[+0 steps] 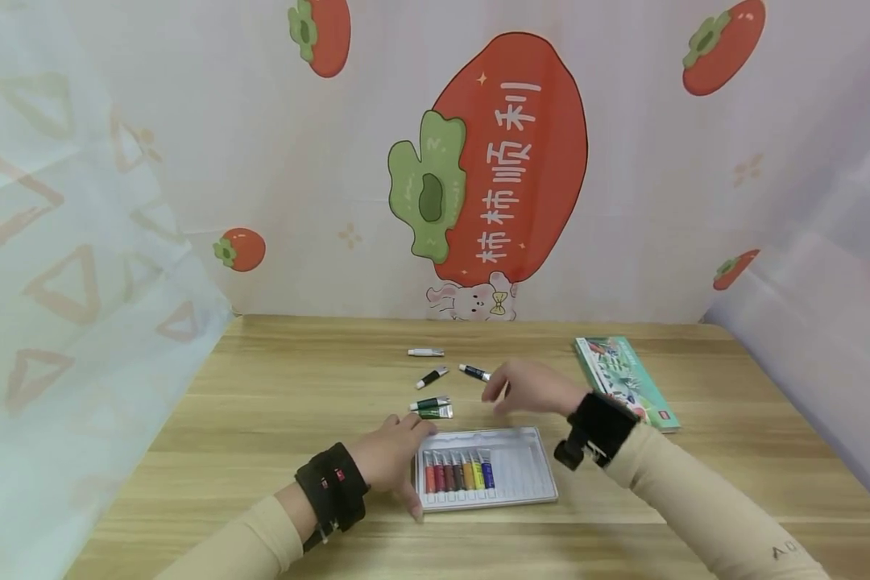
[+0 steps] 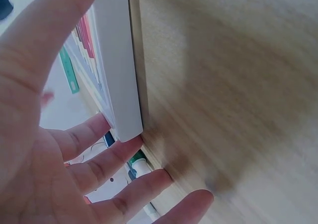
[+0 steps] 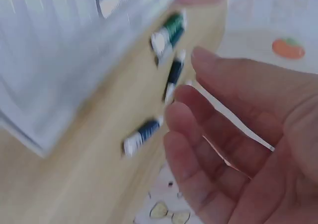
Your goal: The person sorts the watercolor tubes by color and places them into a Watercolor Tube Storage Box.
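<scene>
A white plastic tray (image 1: 518, 467) lies on the table with a row of colored paint tubes (image 1: 458, 474) in its left part. My left hand (image 1: 387, 455) rests at the tray's left end, its fingers and thumb spread and touching the edge, as the left wrist view also shows. My right hand (image 1: 532, 388) hovers behind the tray with fingers loosely bent and nothing between them. Nearest to it lies a dark blue paint tube (image 1: 473, 372). In the right wrist view that blue tube (image 3: 143, 136) is apart from the fingertips.
Two green tubes (image 1: 431, 404) lie together behind the tray. A black tube (image 1: 432, 377) and a white tube (image 1: 425, 352) are farther back. At the right lies a teal box (image 1: 627, 379) with a printed picture. Printed cloth (image 1: 319, 177) hangs behind the wooden table (image 1: 275, 370).
</scene>
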Tool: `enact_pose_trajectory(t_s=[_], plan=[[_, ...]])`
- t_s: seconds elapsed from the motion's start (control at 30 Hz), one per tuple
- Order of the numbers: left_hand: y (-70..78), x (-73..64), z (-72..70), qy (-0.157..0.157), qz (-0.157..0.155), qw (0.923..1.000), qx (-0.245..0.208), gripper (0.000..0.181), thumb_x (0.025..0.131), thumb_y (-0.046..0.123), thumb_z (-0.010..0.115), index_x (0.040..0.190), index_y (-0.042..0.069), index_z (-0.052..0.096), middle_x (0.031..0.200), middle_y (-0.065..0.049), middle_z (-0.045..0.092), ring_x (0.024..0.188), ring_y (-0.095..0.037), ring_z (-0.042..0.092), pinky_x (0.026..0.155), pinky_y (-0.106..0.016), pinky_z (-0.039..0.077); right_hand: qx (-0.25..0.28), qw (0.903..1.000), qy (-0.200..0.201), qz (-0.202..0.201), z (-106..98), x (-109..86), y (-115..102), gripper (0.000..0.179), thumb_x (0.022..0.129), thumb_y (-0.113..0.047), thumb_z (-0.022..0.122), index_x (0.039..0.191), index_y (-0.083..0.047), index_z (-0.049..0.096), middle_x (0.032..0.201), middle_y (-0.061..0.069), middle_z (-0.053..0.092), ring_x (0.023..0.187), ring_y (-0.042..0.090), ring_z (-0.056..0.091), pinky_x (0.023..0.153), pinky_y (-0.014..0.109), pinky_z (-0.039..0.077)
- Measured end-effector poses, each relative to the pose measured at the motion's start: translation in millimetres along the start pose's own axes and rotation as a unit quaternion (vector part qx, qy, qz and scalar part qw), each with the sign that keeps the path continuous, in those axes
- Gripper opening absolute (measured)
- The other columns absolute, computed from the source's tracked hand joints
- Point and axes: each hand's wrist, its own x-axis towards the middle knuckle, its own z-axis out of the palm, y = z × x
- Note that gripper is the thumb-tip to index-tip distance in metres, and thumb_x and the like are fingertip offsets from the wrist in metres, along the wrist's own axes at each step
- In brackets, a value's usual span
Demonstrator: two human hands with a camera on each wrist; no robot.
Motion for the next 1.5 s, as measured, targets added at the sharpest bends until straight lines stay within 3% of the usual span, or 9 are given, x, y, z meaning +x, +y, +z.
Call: enact_pose_trajectory(t_s=[0.17, 0.33, 0.5, 0.63, 0.8, 1.13, 1.33, 1.5], plan=[[1.2, 1.6, -1.0, -0.004, -0.005, 1.0000, 0.006, 0.113, 0.051, 0.040, 0.101, 0.146, 0.007, 0.049, 0.144, -0.016, 0.050, 0.124, -0.037, 0.049, 0.103, -0.056, 0.048, 0.058, 0.9970, 0.052, -0.007, -20.5, 30.2, 19.3, 0.019, 0.091, 0.001, 0.074, 0.110, 0.003, 0.076, 0.097, 0.009, 0.073, 0.085, 0.021, 0.062, 0.079, 0.032, 0.058], [2.9, 3.1, -1.1, -0.005, -0.004, 0.9999, 0.011, 0.113, 0.051, 0.041, 0.101, 0.146, 0.007, 0.050, 0.145, -0.016, 0.050, 0.123, -0.037, 0.050, 0.102, -0.055, 0.049, 0.098, 0.9920, 0.080, 0.004, -17.2, 52.8, 32.9, 0.029, 0.092, 0.002, 0.073, 0.121, 0.007, 0.070, 0.111, 0.018, 0.071, 0.097, 0.026, 0.064, 0.087, 0.036, 0.058], [2.9, 1.6, 0.0, -0.003, -0.007, 0.9999, 0.007, 0.113, 0.050, 0.040, 0.101, 0.145, 0.007, 0.050, 0.144, -0.017, 0.050, 0.122, -0.036, 0.050, 0.102, -0.055, 0.049, 0.084, 0.9923, 0.086, 0.029, -1.2, 67.9, 41.5, 0.031, 0.089, 0.002, 0.075, 0.120, 0.002, 0.071, 0.109, 0.012, 0.071, 0.099, 0.025, 0.063, 0.087, 0.036, 0.057], [2.0, 1.4, -0.3, -0.006, -0.011, 0.9999, 0.004, 0.111, 0.051, 0.039, 0.101, 0.145, 0.007, 0.051, 0.144, -0.017, 0.050, 0.122, -0.035, 0.049, 0.102, -0.054, 0.049, 0.033, 0.9949, 0.093, 0.023, 9.5, 74.6, 44.7, 0.029, 0.084, 0.002, 0.080, 0.112, -0.001, 0.074, 0.099, 0.007, 0.071, 0.092, 0.022, 0.063, 0.084, 0.037, 0.056], [1.6, 2.3, 0.3, -0.007, -0.004, 1.0000, 0.004, 0.111, 0.052, 0.040, 0.101, 0.145, 0.007, 0.051, 0.144, -0.016, 0.051, 0.121, -0.035, 0.050, 0.102, -0.053, 0.050, -0.011, 0.9953, 0.096, 0.014, 16.2, 74.1, 44.9, 0.024, 0.079, 0.009, 0.080, 0.100, -0.002, 0.075, 0.093, 0.006, 0.071, 0.088, 0.022, 0.063, 0.083, 0.038, 0.055], [-1.5, 3.7, 1.6, -0.006, -0.004, 0.9999, 0.012, 0.111, 0.051, 0.040, 0.101, 0.145, 0.007, 0.051, 0.142, -0.016, 0.051, 0.121, -0.035, 0.050, 0.102, -0.053, 0.049, 0.006, 0.9949, 0.099, 0.020, 18.4, 71.6, 48.3, 0.021, 0.077, 0.010, 0.079, 0.091, -0.003, 0.070, 0.081, 0.003, 0.064, 0.078, 0.019, 0.057, 0.074, 0.032, 0.049], [-1.2, 3.2, 1.6, -0.006, -0.003, 0.9999, 0.015, 0.112, 0.051, 0.040, 0.101, 0.145, 0.007, 0.051, 0.142, -0.016, 0.051, 0.120, -0.036, 0.050, 0.102, -0.054, 0.050, 0.078, 0.9919, 0.093, 0.039, 14.9, 65.6, 55.5, 0.016, 0.081, 0.005, 0.079, 0.095, -0.002, 0.074, 0.086, 0.004, 0.067, 0.081, 0.019, 0.059, 0.075, 0.031, 0.050], [0.4, 3.3, -0.3, -0.007, -0.003, 0.9999, 0.013, 0.111, 0.051, 0.039, 0.101, 0.145, 0.007, 0.050, 0.141, -0.017, 0.051, 0.120, -0.036, 0.050, 0.101, -0.054, 0.050, 0.173, 0.9765, 0.116, 0.055, 8.9, 55.1, 57.1, 0.015, 0.088, 0.001, 0.076, 0.103, -0.001, 0.074, 0.097, 0.008, 0.070, 0.089, 0.023, 0.060, 0.083, 0.034, 0.052]])
